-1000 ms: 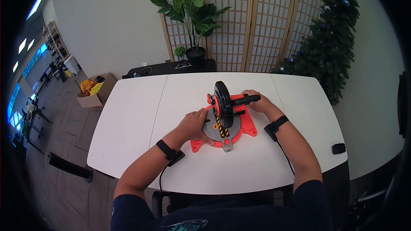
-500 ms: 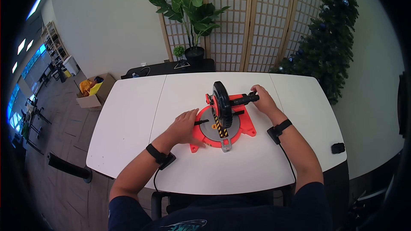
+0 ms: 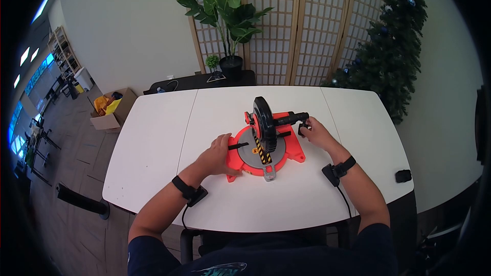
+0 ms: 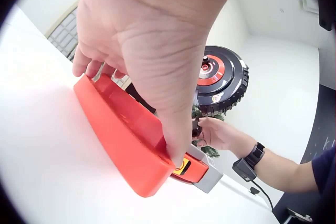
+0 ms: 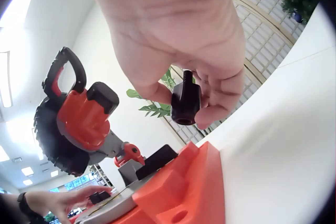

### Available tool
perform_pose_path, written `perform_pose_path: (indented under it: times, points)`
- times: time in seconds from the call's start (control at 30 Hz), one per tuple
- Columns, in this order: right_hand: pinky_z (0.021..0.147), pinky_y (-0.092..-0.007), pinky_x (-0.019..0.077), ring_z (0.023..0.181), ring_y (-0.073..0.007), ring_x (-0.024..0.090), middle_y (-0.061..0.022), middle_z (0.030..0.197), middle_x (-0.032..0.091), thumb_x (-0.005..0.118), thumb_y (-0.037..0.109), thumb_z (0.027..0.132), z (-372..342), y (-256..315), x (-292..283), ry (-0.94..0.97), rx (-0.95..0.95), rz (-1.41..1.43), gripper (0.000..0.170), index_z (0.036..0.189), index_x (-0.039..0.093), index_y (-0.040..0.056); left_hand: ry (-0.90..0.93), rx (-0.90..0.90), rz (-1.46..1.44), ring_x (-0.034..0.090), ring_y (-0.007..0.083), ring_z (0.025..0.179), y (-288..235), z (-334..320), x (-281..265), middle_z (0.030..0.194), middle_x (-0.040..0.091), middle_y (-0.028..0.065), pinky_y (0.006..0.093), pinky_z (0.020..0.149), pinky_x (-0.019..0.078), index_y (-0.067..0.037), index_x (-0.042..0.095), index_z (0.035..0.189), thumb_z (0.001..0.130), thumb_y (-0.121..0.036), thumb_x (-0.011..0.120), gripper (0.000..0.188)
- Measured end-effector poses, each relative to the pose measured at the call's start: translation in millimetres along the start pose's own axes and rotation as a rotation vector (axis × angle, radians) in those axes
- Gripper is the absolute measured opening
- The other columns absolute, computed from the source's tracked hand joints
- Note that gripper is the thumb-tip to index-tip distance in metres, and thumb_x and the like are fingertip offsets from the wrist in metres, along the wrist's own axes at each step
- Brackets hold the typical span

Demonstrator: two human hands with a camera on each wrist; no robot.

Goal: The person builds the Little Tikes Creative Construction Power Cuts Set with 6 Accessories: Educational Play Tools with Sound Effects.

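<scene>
Toy saw: the orange-and-black saw stands on the table, blade guard upright over its round grey plate.
Left hand: the left hand lies along the saw's left edge, touching its orange base; thumb and fingers are spread apart, fairly straight.
Right hand: just right of the saw, the right hand has thumb and fingers clamped on a small black part.
Black part: below the outer end of the saw's handle, apart from the base; a ridged stem points toward the palm.
Bracing: the left hand would do best pressing lightly on the base, so the saw cannot slide or turn.
Pinch: a secure but light hold seems wise; the part is small and could slip or twist.
Hidden: the stem's tip is lost among the fingers; whether it is threaded, I cannot tell.
Hard to see: the saw's rear, behind its guard, from the head view.
</scene>
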State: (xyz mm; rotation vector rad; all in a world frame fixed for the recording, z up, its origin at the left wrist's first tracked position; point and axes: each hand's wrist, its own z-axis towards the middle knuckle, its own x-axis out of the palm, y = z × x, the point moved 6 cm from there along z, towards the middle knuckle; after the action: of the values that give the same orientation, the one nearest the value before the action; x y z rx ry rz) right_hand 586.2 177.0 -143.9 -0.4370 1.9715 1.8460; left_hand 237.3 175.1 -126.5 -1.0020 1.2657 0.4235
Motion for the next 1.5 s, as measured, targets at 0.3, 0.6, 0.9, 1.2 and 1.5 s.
perform_pose_path:
  times: [0.3, 0.6, 0.9, 1.2, 1.5]
  points:
    - [0.072, -0.0331, 0.0514, 0.074, -0.0181, 0.064, -0.0093, 0.084, 0.068, 0.055, 0.023, 0.096, -19.1, -5.4, 10.7, 0.028, 0.063, -0.015, 0.026, 0.101, 0.059, -0.0021, 0.015, 0.014, -0.095, 0.05, 0.0372, 0.129, -0.6, 6.9, -6.6, 0.136, 0.047, 0.0232, 0.0415, 0.105, 0.048, -0.001, 0.035, 0.139, 0.055, -0.043, 0.094, 0.111]
    - [0.066, -0.0343, 0.0603, 0.089, -0.0185, 0.069, -0.0108, 0.096, 0.064, 0.052, 0.029, 0.104, -30.3, -7.7, 17.1, 0.138, 0.175, -0.103, 0.031, 0.107, 0.048, -0.0009, 0.019, 0.008, -0.074, 0.053, 0.0367, 0.127, -2.6, 12.4, -13.2, 0.133, 0.052, 0.023, 0.0396, 0.105, 0.0476, 0.001, 0.036, 0.136, 0.053, -0.045, 0.094, 0.112]
    - [0.07, -0.0356, 0.0634, 0.09, -0.0226, 0.07, -0.0138, 0.1, 0.061, 0.068, 0.03, 0.097, -42.5, 7.7, 16.3, 0.148, 0.188, -0.101, 0.043, 0.112, 0.047, -0.0046, 0.058, -0.041, -0.036, 0.057, 0.0356, 0.122, -4.3, 15.9, -20.5, 0.126, 0.057, 0.0225, 0.0393, 0.102, 0.0492, 0.0, 0.039, 0.133, 0.051, -0.047, 0.095, 0.11]
    - [0.071, -0.0366, 0.0636, 0.083, -0.0174, 0.065, -0.0095, 0.097, 0.057, 0.076, 0.031, 0.091, -51.8, 12.4, 13.7, 0.144, 0.234, 0.158, 0.045, 0.107, 0.048, 0.0002, 0.041, -0.044, -0.108, 0.061, 0.0353, 0.116, 1.5, 18.4, -26.6, 0.123, 0.06, 0.0211, 0.0387, 0.1, 0.0495, -0.001, 0.042, 0.128, 0.05, -0.044, 0.096, 0.104]
    - [0.066, -0.0305, 0.0556, 0.074, -0.0089, 0.056, -0.0005, 0.086, 0.055, 0.077, 0.038, 0.09, -46.4, -7.2, 20.4, 0.159, 0.27, 0.329, 0.041, 0.1, 0.048, 0.0098, 0.104, -0.104, -0.244, 0.062, 0.0343, 0.117, 8.1, 21.9, -29.4, 0.122, 0.061, 0.0195, 0.0393, 0.101, 0.0479, -0.003, 0.042, 0.128, 0.052, -0.042, 0.096, 0.101]
